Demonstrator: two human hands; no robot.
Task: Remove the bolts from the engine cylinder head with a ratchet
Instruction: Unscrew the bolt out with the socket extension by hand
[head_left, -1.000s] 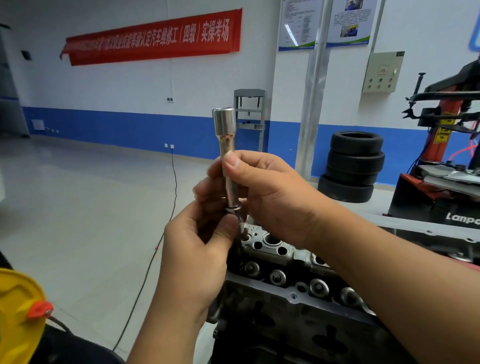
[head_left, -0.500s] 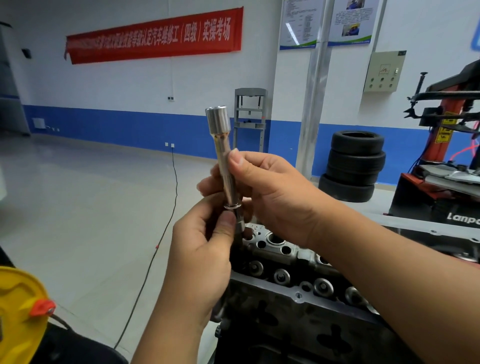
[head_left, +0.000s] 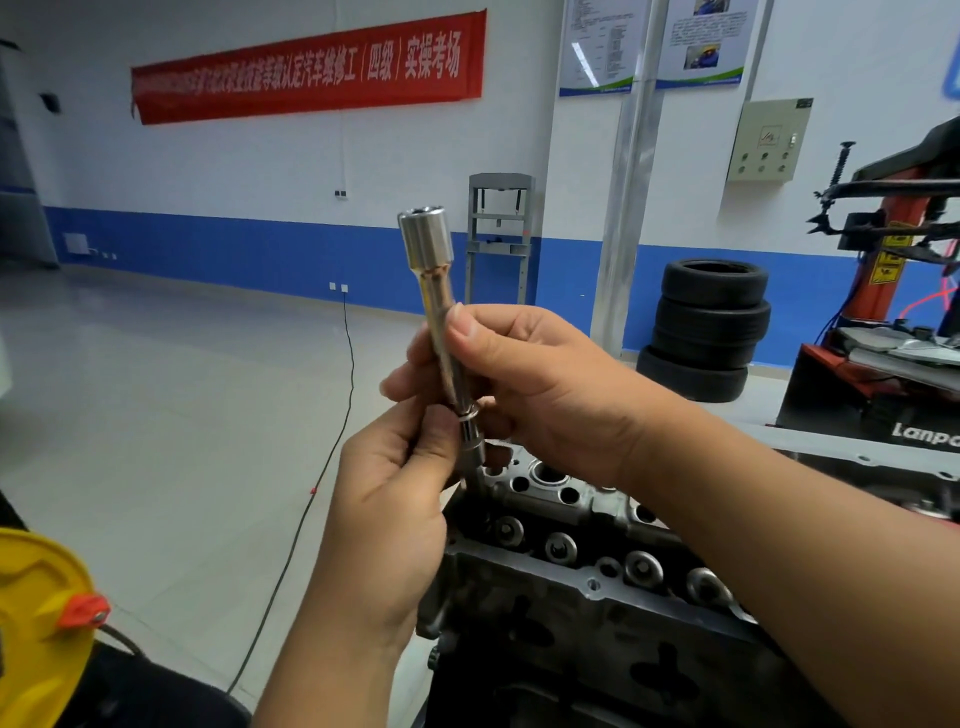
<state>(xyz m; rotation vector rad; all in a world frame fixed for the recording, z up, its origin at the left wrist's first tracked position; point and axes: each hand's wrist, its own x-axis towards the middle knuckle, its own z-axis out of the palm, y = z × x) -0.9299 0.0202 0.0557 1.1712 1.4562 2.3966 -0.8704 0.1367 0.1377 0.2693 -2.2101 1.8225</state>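
Note:
I hold a long chrome socket extension (head_left: 439, 317) upright in front of me, its wide socket end on top and tilted slightly left. My right hand (head_left: 540, 384) grips its shaft with thumb and fingers. My left hand (head_left: 395, 499) pinches the darker lower piece (head_left: 471, 441) just under a small ring. Below both hands lies the grey engine cylinder head (head_left: 597, 535), with a row of round bolts (head_left: 561, 546) along its near side. The lower tip of the tool is hidden behind my left hand.
A stack of black tyres (head_left: 709, 327) stands by the blue-striped wall. A red tyre changer (head_left: 893, 322) is at the right. A black cable (head_left: 332, 452) runs across the floor. A yellow object (head_left: 36, 629) sits at the lower left.
The tool's top has leaned a little further left, and both hands have shifted slightly with it. Both hands keep their hold.

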